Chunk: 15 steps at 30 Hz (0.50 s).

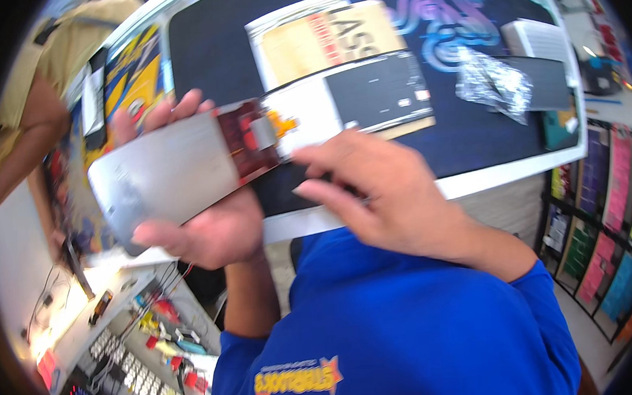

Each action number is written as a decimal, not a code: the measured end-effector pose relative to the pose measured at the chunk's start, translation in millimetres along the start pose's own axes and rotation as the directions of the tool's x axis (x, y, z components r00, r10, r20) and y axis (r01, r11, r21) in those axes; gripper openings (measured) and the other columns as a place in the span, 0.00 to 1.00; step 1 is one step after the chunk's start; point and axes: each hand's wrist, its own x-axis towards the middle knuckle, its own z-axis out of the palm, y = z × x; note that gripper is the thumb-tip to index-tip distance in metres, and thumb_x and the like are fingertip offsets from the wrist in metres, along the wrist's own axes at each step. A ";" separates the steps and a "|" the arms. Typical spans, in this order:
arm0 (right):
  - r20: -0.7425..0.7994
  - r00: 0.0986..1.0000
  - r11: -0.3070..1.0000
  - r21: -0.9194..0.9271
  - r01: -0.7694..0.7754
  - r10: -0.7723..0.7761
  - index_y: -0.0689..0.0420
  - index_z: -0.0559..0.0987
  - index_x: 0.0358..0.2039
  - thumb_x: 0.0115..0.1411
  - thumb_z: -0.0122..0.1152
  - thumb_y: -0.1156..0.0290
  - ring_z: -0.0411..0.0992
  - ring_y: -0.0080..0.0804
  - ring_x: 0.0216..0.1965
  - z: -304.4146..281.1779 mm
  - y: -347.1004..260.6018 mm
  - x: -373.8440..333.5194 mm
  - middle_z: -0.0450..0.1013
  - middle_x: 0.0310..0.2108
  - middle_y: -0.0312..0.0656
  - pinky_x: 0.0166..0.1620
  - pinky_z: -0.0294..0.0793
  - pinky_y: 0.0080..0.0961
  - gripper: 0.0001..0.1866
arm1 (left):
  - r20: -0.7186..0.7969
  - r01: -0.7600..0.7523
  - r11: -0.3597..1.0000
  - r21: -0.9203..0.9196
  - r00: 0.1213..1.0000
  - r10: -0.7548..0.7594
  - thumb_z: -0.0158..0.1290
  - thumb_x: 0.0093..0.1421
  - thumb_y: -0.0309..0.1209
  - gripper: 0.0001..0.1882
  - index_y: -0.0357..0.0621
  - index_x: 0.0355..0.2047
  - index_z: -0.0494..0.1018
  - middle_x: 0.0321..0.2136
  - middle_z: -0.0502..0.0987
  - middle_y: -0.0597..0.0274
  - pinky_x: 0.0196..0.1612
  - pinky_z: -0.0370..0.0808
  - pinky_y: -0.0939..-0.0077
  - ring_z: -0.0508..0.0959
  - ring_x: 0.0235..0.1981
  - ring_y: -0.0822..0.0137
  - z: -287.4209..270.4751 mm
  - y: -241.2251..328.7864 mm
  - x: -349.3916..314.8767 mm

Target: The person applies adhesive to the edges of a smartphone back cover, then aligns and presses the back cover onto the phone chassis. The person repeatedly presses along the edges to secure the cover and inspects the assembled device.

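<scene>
My left hand (220, 229) holds a silver, round-cornered phone-shaped slab (166, 170), thumb along its near edge and fingers past the far one. Its right end is a dark red strip (244, 140) with a small pale piece on it. Just beyond that end an orange flex cable (282, 122) shows against a flat white-and-black panel (378, 96); whether it joins the two is blurred. Close to the red end hovers my right hand (380, 186), its thumb and forefinger apart with nothing visible between them.
A brown cardboard piece (285, 51) lies under the panel on a dark mat (212, 44). Crumpled clear plastic (494, 85) and a white box (534, 39) sit at the right. Another person's arm (26, 135) is at the far left. A cluttered side bench (140, 338) stands lower left.
</scene>
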 end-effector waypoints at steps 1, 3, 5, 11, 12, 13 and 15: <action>-0.001 0.999 0.999 0.018 -0.051 0.051 0.61 0.81 0.50 0.58 0.71 0.75 0.74 0.29 0.26 1.1 -5.3 4.3 0.77 0.33 0.41 0.31 0.74 0.25 0.19 | 0.015 0.007 1.000 -0.016 1.000 -0.007 0.40 0.63 0.73 0.57 0.33 0.72 0.47 0.59 0.69 0.40 0.63 0.71 0.52 0.73 0.60 0.45 -1.2 1.3 1.3; 0.010 0.999 0.999 -0.015 -0.052 0.052 0.61 0.80 0.51 0.58 0.72 0.75 0.71 0.26 0.24 4.1 -7.6 11.9 0.76 0.32 0.41 0.29 0.72 0.23 0.20 | 0.057 0.032 0.979 -0.203 0.998 -0.021 0.36 0.64 0.74 0.54 0.37 0.71 0.53 0.61 0.68 0.45 0.66 0.67 0.44 0.71 0.61 0.44 -6.7 -4.3 0.8; 0.016 0.999 0.999 -0.026 -0.028 0.029 0.60 0.80 0.51 0.59 0.71 0.73 0.71 0.26 0.24 10.5 -7.3 17.5 0.76 0.32 0.41 0.28 0.71 0.23 0.19 | 0.070 0.044 0.969 -0.243 0.997 -0.028 0.38 0.63 0.75 0.55 0.39 0.72 0.53 0.62 0.67 0.45 0.66 0.66 0.44 0.69 0.63 0.44 -6.3 -4.2 1.5; 0.037 0.999 0.999 0.008 -0.037 0.037 0.61 0.81 0.48 0.59 0.72 0.70 0.71 0.24 0.26 21.7 -10.7 28.3 0.74 0.31 0.41 0.26 0.70 0.21 0.18 | 0.087 0.039 0.962 -0.270 0.996 -0.016 0.38 0.62 0.75 0.56 0.39 0.72 0.51 0.61 0.67 0.47 0.67 0.65 0.42 0.67 0.64 0.44 -5.5 -6.3 0.9; 0.043 0.998 0.998 0.019 -0.056 0.055 0.61 0.81 0.48 0.59 0.72 0.70 0.72 0.23 0.26 22.0 -12.0 29.7 0.74 0.31 0.41 0.26 0.70 0.21 0.18 | 0.092 0.038 0.966 -0.254 0.996 -0.015 0.37 0.62 0.75 0.56 0.39 0.72 0.51 0.60 0.68 0.47 0.67 0.65 0.42 0.67 0.64 0.45 -5.1 -5.9 0.5; 0.047 0.995 0.995 0.034 -0.089 0.087 0.61 0.81 0.47 0.59 0.72 0.70 0.72 0.22 0.26 21.8 -14.1 31.2 0.74 0.31 0.40 0.26 0.70 0.20 0.17 | 0.098 0.037 0.971 -0.238 0.995 -0.014 0.37 0.62 0.75 0.56 0.39 0.72 0.51 0.60 0.68 0.47 0.67 0.65 0.42 0.68 0.64 0.45 -4.8 -5.6 -0.1; 0.055 0.991 0.990 0.057 -0.126 0.123 0.62 0.80 0.46 0.59 0.73 0.70 0.72 0.20 0.27 21.9 -15.8 34.2 0.75 0.32 0.40 0.26 0.69 0.18 0.17 | 0.092 0.032 0.972 -0.234 0.996 -0.011 0.36 0.62 0.76 0.56 0.39 0.72 0.50 0.59 0.68 0.48 0.67 0.65 0.42 0.68 0.64 0.45 -3.0 -6.0 -0.1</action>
